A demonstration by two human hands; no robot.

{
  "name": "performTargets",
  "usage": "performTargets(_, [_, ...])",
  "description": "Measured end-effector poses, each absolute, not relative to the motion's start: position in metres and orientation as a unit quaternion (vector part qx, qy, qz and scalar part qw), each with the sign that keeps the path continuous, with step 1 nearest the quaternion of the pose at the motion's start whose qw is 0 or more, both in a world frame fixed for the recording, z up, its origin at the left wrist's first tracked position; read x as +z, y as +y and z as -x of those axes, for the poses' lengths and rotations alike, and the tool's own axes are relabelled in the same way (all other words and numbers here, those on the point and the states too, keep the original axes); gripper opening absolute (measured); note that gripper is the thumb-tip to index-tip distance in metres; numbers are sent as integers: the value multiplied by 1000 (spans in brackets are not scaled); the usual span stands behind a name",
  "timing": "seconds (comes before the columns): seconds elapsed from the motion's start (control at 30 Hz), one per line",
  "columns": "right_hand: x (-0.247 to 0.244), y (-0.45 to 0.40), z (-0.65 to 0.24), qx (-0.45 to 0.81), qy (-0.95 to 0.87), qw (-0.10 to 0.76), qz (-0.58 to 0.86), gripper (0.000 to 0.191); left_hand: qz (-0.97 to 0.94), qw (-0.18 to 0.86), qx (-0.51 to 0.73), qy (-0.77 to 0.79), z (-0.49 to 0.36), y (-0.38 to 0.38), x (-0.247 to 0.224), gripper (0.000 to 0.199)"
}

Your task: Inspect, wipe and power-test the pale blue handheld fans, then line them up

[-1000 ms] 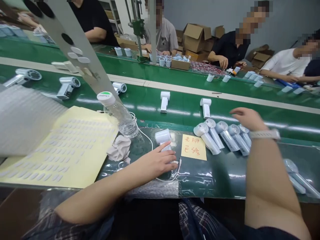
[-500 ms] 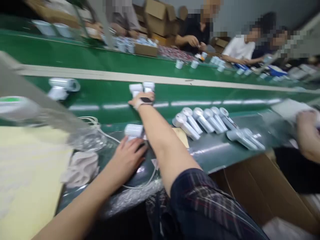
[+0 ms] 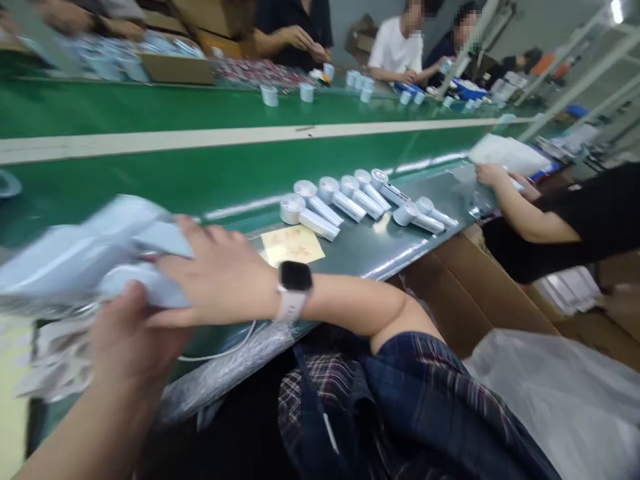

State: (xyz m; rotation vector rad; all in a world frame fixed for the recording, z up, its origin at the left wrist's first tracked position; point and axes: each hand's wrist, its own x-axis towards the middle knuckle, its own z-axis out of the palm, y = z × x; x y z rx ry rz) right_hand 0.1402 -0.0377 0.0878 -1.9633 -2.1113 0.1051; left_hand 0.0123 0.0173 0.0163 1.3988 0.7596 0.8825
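Note:
My right hand [image 3: 220,273], with a watch on the wrist, is closed around light-blue hair-dryer-shaped housings [image 3: 125,223] at the left, blurred by motion. Close below it, my left hand [image 3: 135,333] has its thumb on a rounded light-blue housing [image 3: 145,277]. The two hands overlap, so their grips and the exact number of pieces are partly hidden. To the right, a row of similar housings [image 3: 345,200], each with a round head and straight handle, lies on the table's edge beside the green belt.
A yellow paper note [image 3: 293,245] lies near the row. Crumpled cloth [image 3: 60,353], a white cable [image 3: 220,357] and plastic wrap [image 3: 225,377] are at the near edge. A co-worker's arm [image 3: 530,213] is at right, above a cardboard box [image 3: 460,287]. Other people sit across the green belt [image 3: 240,167].
My right hand has come back from the belt, bringing the housings it was reaching at to my left hand. My left hand has lifted its piece. The view has swung to the right.

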Motion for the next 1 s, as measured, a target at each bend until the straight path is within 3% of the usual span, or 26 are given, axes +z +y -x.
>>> performTargets(0.07, [77, -66, -143, 70, -717, 167, 673, 90, -473, 691, 444, 321, -14, 12, 13, 38])
performTargets(0.13, [68, -81, -157, 115, -737, 210, 632, 91, -388, 740, 456, 306, -15, 11, 8, 38])
performTargets(0.17, [63, -84, -166, 144, -746, 227, 609, 79, -374, 748, 458, 302, -15, 12, 5, 45])
performTargets(0.23, [51, -85, -180, 196, -668, 227, 681, 34, -362, 763, 457, 279, -13, 17, 1, 61])
performTargets(0.33, [21, -82, -181, 181, -572, 161, 784, 31, -346, 780, 467, 233, -8, 26, -3, 66])
performTargets(0.5, [-16, -86, -150, 187, -604, 127, 764, 9, -352, 761, 502, 211, -1, 35, -1, 68])
performTargets(0.6, [-14, -90, -145, 252, -628, 168, 717, 8, -345, 759, 521, 184, 1, 38, 4, 74])
performTargets(0.77, [3, -96, -151, 464, -545, 422, 556, 28, -306, 803, 489, 148, 6, 38, 9, 81])
performTargets(1.0, [9, -91, -123, 503, -487, 466, 541, 18, -236, 833, 475, 156, 3, 36, 13, 87])
